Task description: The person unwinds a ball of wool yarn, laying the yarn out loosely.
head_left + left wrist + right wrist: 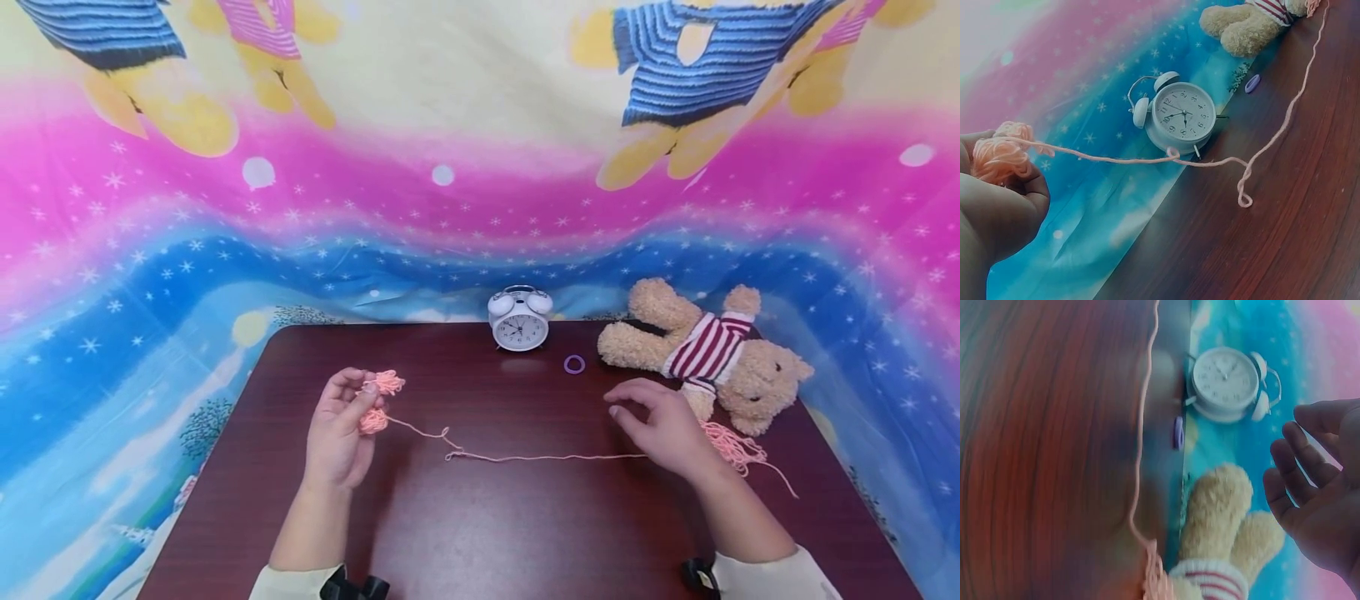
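Note:
My left hand (341, 437) pinches a small bundle of peach yarn (374, 421) between thumb and fingers, its looped ends sticking out above and below the thumb. From the bundle a single strand (525, 458), with small kinks near the left, runs across the table to the right. It passes behind my right hand (663, 425), which holds nothing; its fingers are loosely bent in the right wrist view. A looser pile of the same yarn (738, 450) lies beside that wrist, partly covered by it, with a loose tail at the right.
At the table's back edge stands a white twin-bell alarm clock (520, 321). A purple ring (574, 365) lies to its right. The teddy bear (708, 354) in a striped shirt lies on its back at the right, against the yarn pile. A printed cloth (420, 242) hangs behind the table.

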`<state>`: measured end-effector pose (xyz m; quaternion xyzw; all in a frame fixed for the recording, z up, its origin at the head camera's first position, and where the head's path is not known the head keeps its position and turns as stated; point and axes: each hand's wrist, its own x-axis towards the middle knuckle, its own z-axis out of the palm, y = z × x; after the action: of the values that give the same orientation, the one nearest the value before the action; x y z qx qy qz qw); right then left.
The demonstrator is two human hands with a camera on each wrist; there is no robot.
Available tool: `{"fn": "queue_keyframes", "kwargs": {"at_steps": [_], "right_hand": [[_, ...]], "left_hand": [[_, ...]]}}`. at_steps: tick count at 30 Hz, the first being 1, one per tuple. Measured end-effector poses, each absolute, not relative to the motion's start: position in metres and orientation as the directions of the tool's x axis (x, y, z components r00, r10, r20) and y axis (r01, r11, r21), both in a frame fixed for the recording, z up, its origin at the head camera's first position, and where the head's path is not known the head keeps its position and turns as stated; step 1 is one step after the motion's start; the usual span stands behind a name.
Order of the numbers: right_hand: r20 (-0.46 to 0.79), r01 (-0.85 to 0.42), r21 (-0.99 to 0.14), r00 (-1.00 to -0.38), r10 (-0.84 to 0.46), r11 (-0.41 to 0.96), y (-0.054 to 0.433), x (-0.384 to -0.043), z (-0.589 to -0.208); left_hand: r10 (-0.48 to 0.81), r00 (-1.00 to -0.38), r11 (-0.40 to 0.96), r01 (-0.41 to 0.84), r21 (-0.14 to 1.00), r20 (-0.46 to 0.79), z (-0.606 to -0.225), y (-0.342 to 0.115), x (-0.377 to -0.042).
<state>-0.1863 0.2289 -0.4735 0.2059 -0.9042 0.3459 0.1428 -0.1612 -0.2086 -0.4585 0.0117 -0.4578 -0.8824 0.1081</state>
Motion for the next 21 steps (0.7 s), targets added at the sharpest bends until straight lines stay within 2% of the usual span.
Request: {"fn": "queue_keyframes", "kwargs": {"at_steps": [6,11,16,21], "right_hand": [[0.395,-0.506,-0.588,-0.86,-0.322,0.631,0.199,-0.189,-0.475],[0.405,-0.552,-0.606,-0.834,-0.376,0.573,0.174,-0.189,-0.478],[0.387,-0.564,-0.642,-0.823,-0.416,0.519,0.15,-0.186,-0.479],[0.361,-0.557,-0.69,-0.818,-0.447,0.462,0.127,-0.182,-0.478]], "left_hand": [[-0.151,-0.983,-0.582,0.176,0.794,0.107,-0.461,-0.2,-0.161],[0.002,-0.985,-0.595,0.138,0.792,0.174,-0.464,-0.194,-0.16],[0.156,-0.953,-0.627,0.107,0.772,0.26,-0.465,-0.188,-0.158],[0.245,-0.922,-0.635,0.081,0.768,0.299,-0.465,-0.183,-0.156]]}}
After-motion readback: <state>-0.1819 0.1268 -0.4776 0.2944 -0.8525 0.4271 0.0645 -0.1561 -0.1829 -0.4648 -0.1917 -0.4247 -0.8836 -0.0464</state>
